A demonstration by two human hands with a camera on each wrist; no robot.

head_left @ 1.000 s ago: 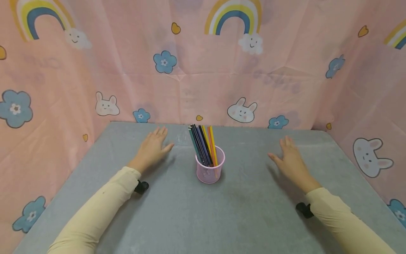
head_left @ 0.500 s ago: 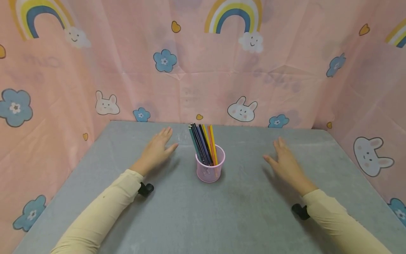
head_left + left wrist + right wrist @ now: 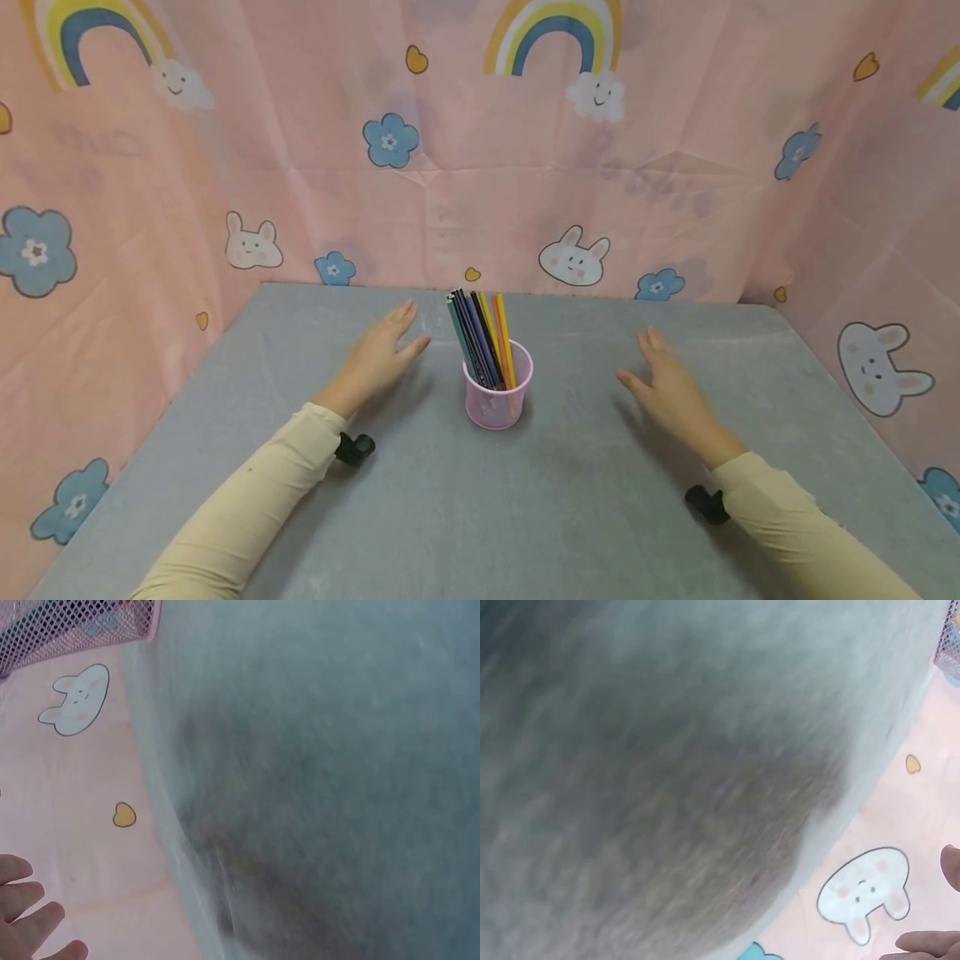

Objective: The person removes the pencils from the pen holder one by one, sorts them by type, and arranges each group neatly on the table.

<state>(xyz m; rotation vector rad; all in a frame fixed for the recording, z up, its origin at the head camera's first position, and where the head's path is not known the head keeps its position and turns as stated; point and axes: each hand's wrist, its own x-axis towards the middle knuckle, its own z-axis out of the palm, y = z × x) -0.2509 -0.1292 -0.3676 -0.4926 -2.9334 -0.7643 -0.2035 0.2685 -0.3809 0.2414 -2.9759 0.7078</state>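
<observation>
My left hand (image 3: 372, 362) and right hand (image 3: 678, 402) have both drifted inward a bit — fingers loosely extended, holding nothing. The pink mesh cup (image 3: 492, 410) stands upright between them, pencils (image 3: 480, 342) leaning inside. I'd say it just means a smaller gap so far: neither hand touches it, left one's nearer. Grey table (image 3: 480, 508) underneath, kinda smudgy — pink rainbow-and-bunny cloth (image 3: 465, 200) hanging behind and at both sides.

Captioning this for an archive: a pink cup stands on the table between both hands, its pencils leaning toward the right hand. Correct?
Not quite: the pencils lean toward the left hand, not the right hand, as the head view shows. The pink cup does stand on the table between both hands.
</observation>
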